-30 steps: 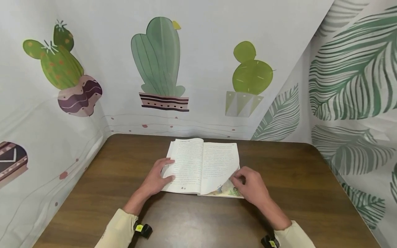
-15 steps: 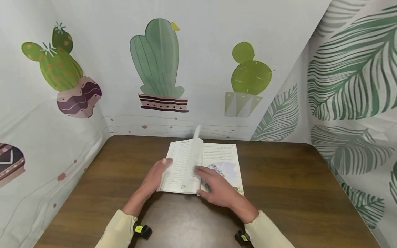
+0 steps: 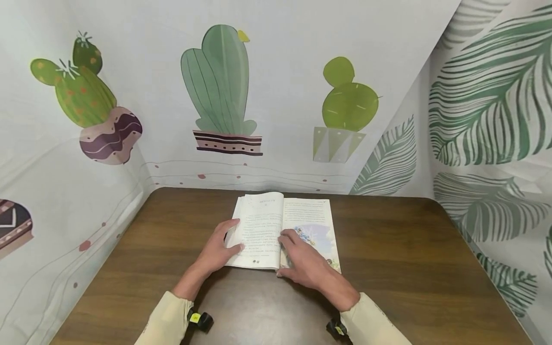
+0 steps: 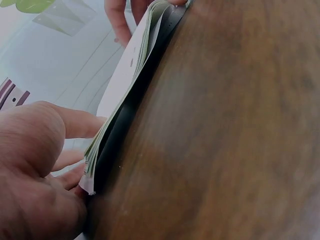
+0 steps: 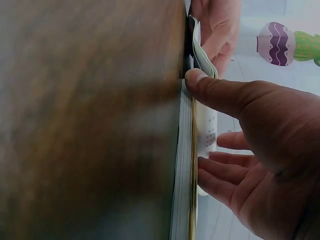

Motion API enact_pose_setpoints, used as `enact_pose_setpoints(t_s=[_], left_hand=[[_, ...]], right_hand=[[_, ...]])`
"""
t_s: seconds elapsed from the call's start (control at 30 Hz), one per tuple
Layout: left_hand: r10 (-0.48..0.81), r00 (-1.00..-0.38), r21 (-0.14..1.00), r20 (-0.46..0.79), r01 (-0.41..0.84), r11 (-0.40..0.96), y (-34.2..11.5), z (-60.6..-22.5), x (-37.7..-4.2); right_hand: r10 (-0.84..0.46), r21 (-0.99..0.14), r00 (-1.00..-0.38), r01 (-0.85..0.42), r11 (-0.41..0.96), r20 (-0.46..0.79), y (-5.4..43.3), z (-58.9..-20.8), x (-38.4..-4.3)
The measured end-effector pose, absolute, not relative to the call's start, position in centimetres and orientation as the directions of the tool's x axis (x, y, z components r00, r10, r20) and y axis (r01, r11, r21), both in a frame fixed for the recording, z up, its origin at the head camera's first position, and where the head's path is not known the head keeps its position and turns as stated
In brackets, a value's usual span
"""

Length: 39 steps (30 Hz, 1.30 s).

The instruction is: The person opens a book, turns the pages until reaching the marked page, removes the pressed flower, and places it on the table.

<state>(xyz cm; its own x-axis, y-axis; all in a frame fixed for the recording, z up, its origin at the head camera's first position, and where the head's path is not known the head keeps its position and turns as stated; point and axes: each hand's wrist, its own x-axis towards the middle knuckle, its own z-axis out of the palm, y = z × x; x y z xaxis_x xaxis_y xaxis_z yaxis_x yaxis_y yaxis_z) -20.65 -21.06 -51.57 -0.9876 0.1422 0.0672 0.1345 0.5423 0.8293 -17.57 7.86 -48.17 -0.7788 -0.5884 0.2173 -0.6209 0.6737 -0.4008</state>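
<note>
An open book (image 3: 261, 230) lies on the table, text on its left page and a coloured picture on the lower right page (image 3: 316, 235). My left hand (image 3: 219, 247) holds the left stack of pages at its outer edge; in the left wrist view the thumb (image 4: 82, 122) lies over the pages, with other fingers at the edge. Near the spine, my right hand (image 3: 307, 258) rests with relaxed fingers on the book. The right wrist view has its thumb (image 5: 215, 90) touching the book's bottom edge by the spine. That hand covers part of the right page.
The brown wooden table (image 3: 388, 249) extends around the book. Behind it hangs a white cloth backdrop (image 3: 284, 96) printed with cacti and leaves. Black wrist cameras (image 3: 201, 321) are strapped below both hands.
My right hand has moved left from the right page's lower corner to the spine, turning a page over to the left. The picture page is now uncovered. My left hand lifted its thumb briefly, then put it back.
</note>
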Motion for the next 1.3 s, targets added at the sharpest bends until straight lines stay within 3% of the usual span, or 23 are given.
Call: enact_pose_setpoints(t_s=[0.47, 0.73, 1.0, 1.3], left_hand=[[0.168, -0.984, 0.832, 0.063, 0.145, 0.535, -21.0, -51.7, -20.8], [0.17, -0.984, 0.831, 0.05, 0.136, 0.539, -21.0, -51.4, -20.6], [0.171, -0.984, 0.829, 0.058, 0.143, 0.541, -21.0, -51.4, -20.6], [0.172, -0.984, 0.831, 0.056, 0.141, 0.538, -21.1, -51.7, -20.6]], right_hand=[[-0.685, -0.292, -0.701, -0.709, 0.641, 0.199, 9.1, -47.7, -17.5], [-0.754, -0.198, -0.602, -0.798, 0.569, 0.262, 9.2, -47.9, -17.3], [-0.742, -0.212, -0.62, -0.784, 0.583, 0.253, 9.4, -47.7, -17.2], [-0.757, -0.166, -0.595, -0.803, 0.572, 0.27, 9.3, -47.9, -17.2]])
